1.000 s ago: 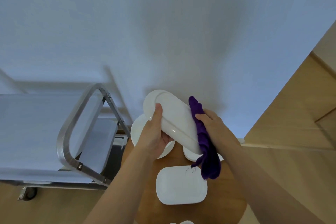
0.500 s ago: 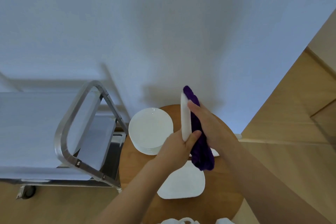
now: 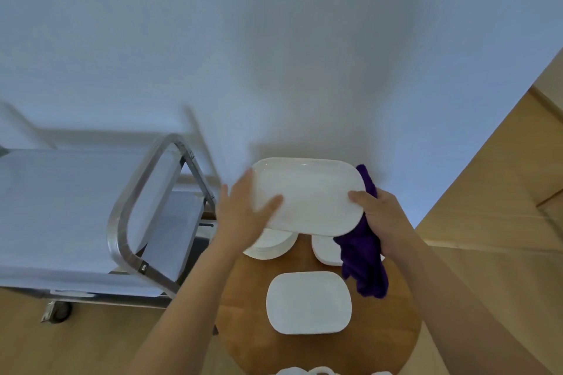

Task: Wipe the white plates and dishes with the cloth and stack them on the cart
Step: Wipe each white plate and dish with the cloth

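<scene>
Plate mid-wipe, cart top at frame left bare
Left hand [image 3: 243, 216] fingers flat under the oblong plate [image 3: 307, 195]; right hand [image 3: 377, 216] grips its edge and purple cloth [image 3: 365, 265]; other dishes wait on the surface [image 3: 243, 329]

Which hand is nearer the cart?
Left. The left hand holds the platter's end on the cart side; the right hand is at the far end, holding the cloth.
</scene>
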Available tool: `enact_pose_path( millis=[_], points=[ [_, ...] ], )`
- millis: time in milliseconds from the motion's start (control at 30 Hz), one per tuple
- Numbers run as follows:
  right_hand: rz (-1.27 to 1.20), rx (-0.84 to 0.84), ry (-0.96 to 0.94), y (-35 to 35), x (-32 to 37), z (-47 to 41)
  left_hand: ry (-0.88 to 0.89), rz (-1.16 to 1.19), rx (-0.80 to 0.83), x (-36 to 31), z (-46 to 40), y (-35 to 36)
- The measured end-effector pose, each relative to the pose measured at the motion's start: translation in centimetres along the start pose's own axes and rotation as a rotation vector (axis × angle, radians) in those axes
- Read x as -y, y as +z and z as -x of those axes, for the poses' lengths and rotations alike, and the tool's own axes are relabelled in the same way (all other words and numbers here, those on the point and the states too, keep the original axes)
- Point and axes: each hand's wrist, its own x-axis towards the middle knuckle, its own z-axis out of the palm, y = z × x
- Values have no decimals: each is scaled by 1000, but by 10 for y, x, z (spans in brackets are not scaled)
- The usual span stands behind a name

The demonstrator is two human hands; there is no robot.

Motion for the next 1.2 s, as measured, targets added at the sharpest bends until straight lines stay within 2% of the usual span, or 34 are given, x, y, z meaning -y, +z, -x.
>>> enact_pose_path(
  millis=[67,167,200,267,333,433,500,567,733,833,933,1000,1100,1200],
  points=[
    [34,23,-28,-6,-2,-2,-230,318,-58,9,-6,-6],
    [121,103,-37,-12,-3,-5,-542,869,113,18,-5,-10],
    [136,108,-32,-13,-4,-6,-589,993,137,20,-1,-12],
    [169,27,-39,-13,-3,-6,-590,1099,124,21,4,-11],
    [272,-168,-112,-12,-1,-10,-559,1107,57,18,7,-5],
    [426,-423,-309,-1,0,-15,-488,995,-21,4,14,6],
    [598,-502,-401,13,-5,-13,-463,909,-64,-9,20,17],
    [731,-510,-421,30,-14,-11,-418,895,-106,-24,29,27],
    [751,-438,-437,62,-28,-8,-280,852,-151,-49,38,40],
    [783,-347,-559,77,-33,-2,-270,834,-149,-48,31,39],
    [812,-230,-777,89,-38,12,-238,811,-165,-39,25,37],
    [842,-173,-913,91,-45,20,-243,821,-157,-30,22,39],
    [900,-64,-978,82,-55,25,-310,844,-144,-22,23,40],
    [970,118,-1038,61,-68,22,-355,846,-96,-15,25,39]
  ],
)
